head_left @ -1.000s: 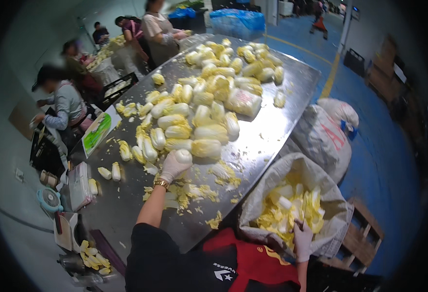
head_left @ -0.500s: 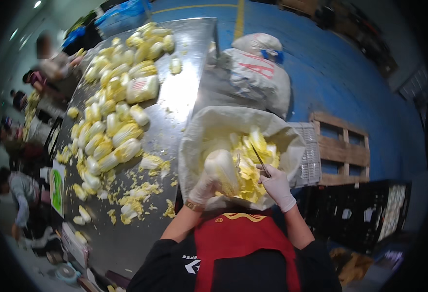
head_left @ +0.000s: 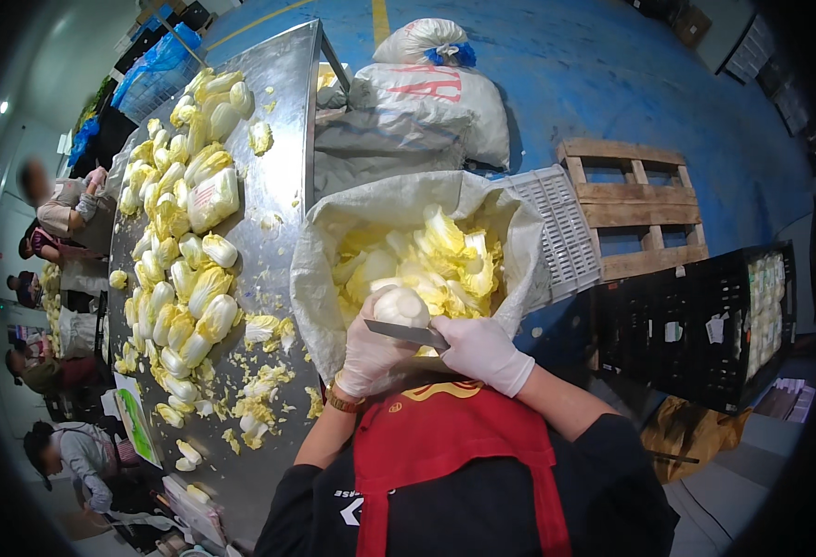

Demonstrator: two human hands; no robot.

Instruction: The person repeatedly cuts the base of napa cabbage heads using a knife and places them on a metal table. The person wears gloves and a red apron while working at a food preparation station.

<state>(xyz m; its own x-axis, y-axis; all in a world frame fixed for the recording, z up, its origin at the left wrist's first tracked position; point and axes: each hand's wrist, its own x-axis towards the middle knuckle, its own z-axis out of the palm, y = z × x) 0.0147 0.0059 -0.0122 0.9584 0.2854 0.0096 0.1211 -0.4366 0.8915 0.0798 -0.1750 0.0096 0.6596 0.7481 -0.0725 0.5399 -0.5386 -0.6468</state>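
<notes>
My left hand [head_left: 371, 355], in a white glove, is closed around a napa cabbage [head_left: 400, 304] with its pale root end facing up. In my gloved right hand [head_left: 484, 355] is a knife [head_left: 408, 335], its flat blade lying across the near side of that root end, touching it or very close. Both hands are over the near part of an open white woven sack [head_left: 318, 297]. Loose yellow cabbage leaves [head_left: 468, 255] fill much of the sack. The knife's handle is hidden in my right hand.
A metal table [head_left: 278, 176] on the left bears many trimmed cabbages [head_left: 185, 278] and leaf scraps [head_left: 258, 399]. Beyond the sack stand full white sacks [head_left: 436, 107]. To the right are a grey plastic grate [head_left: 547, 227], a wooden pallet [head_left: 626, 193] and black crates [head_left: 696, 316]. Several people work far left.
The cabbage has tipped so its root end faces up. My right hand has moved left toward it, and the knife now lies across that end instead of pointing away. The view has shifted.
</notes>
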